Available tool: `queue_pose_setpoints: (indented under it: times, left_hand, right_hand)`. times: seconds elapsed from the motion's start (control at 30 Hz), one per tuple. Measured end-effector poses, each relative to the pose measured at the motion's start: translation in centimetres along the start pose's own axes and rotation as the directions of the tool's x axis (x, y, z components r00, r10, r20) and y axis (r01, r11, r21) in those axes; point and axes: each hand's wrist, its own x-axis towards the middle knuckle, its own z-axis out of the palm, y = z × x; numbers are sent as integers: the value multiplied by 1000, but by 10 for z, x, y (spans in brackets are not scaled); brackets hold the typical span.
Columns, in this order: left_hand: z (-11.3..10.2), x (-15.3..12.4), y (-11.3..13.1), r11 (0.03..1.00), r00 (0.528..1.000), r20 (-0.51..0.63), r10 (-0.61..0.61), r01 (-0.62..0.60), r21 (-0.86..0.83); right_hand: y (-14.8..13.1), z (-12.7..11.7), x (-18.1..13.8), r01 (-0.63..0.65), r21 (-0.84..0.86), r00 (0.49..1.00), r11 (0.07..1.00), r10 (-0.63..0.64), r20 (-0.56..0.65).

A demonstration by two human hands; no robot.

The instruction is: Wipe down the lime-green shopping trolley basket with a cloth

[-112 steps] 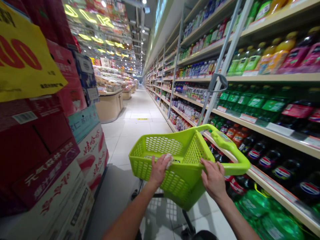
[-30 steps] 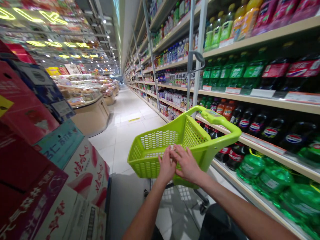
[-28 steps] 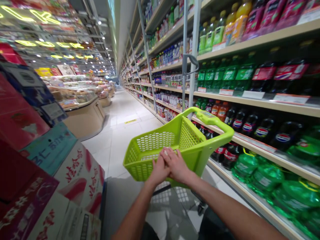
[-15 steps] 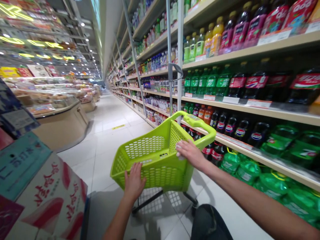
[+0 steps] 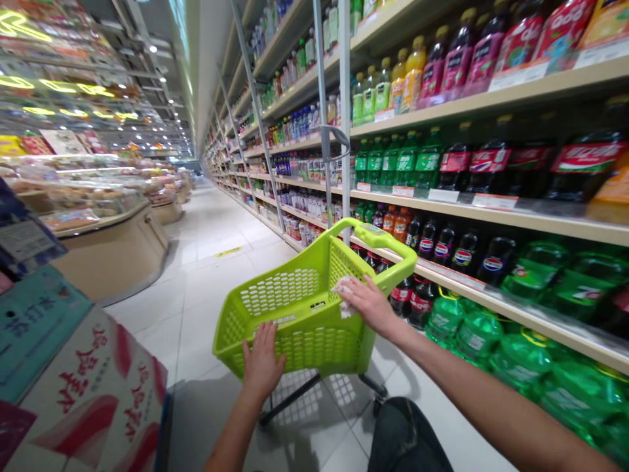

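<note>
A lime-green shopping cart (image 5: 304, 351) with a perforated basket stands on the floor before me, its handle (image 5: 386, 246) toward the shelves. My left hand (image 5: 263, 360) lies on the near rim, fingers stretched over the edge and thumb apart. Farther right along that rim, my right hand (image 5: 368, 301) presses a crumpled white tissue (image 5: 345, 288) against the cart; part of the tissue sticks out past the fingers. Nothing is visible inside the basket.
Shelves (image 5: 442, 190) of drink bottles run along the right, with large green bottles (image 5: 476, 334) at the bottom. Printed cartons (image 5: 98, 387) are stacked close on my left. Beyond them stands a rounded display counter (image 5: 118, 252). A tiled aisle (image 5: 206, 269) stretches ahead.
My right hand has slid slightly left along the rim, and more of the tissue shows. The left hand stays on the rim. The whole view has shifted a little.
</note>
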Motion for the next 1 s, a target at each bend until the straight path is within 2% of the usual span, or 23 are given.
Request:
queue_pose_setpoints:
  times: [0.07, 0.13, 0.2, 0.27, 0.37, 0.43, 0.47, 0.53, 0.63, 0.7, 0.77, 0.87, 0.9, 0.93, 1.0]
  left_hand:
    - [0, -1, 2, 1000, 1000, 0, -8, 8, 6]
    - [-1, -1, 6, 1000, 1000, 4, -21, 21, 7]
    - [-2, -1, 10, 1000, 999, 14, -30, 30, 5]
    - [-3, -1, 14, 1000, 999, 23, -29, 29, 1]
    - [-4, -1, 16, 1000, 999, 35, -12, 12, 4]
    - [-4, -2, 15, 1000, 999, 35, -4, 4, 14]
    - [-4, -2, 14, 1000, 1000, 31, -3, 2, 18]
    - [-3, -2, 12, 1000, 1000, 15, 0, 0, 21]
    - [-1, -2, 11, 1000, 1000, -9, 4, -4, 16]
    - [0, -2, 11, 1000, 1000, -14, -2, 3, 12]
    - [1, -1, 11, 1000, 1000, -15, -9, 9, 8]
    - [1, -1, 11, 1000, 1000, -17, 2, -2, 5]
    - [1, -1, 11, 1000, 1000, -19, 6, -6, 5]
    - [1, 0, 11, 1000, 1000, -20, 10, -10, 5]
    - [1, 0, 11, 1000, 1000, -19, 12, -12, 6]
  right_hand:
    - [30, -17, -6, -152, -72, 988, 986, 151, -25]
    - [50, -29, -12, -309, -122, 950, 943, 301, -81]
    - [44, -26, -16, -348, -102, 935, 932, 337, -114]
    - [11, -9, -17, -255, -20, 962, 967, 251, -102]
    - [-40, 17, -15, -39, 102, 995, 994, 48, -83]
    - [-42, 18, -16, 11, 112, 996, 994, -2, -87]
    - [-30, 11, -18, -11, 92, 996, 996, 19, -92]
    - [14, -10, -24, -143, 13, 983, 990, 143, -118]
    - [80, -41, -35, -407, -125, 899, 905, 373, -229]
    - [92, -45, -42, -473, -142, 866, 870, 428, -260]
    - [70, -34, -51, -414, -89, 897, 906, 389, -210]
    - [15, -10, -64, -190, 57, 978, 980, 194, -81]
    - [3, -6, -68, -128, 101, 990, 987, 133, -46]
    - [-3, -6, -70, -99, 130, 994, 987, 103, -27]
    - [5, -16, -69, -149, 131, 987, 980, 156, -44]
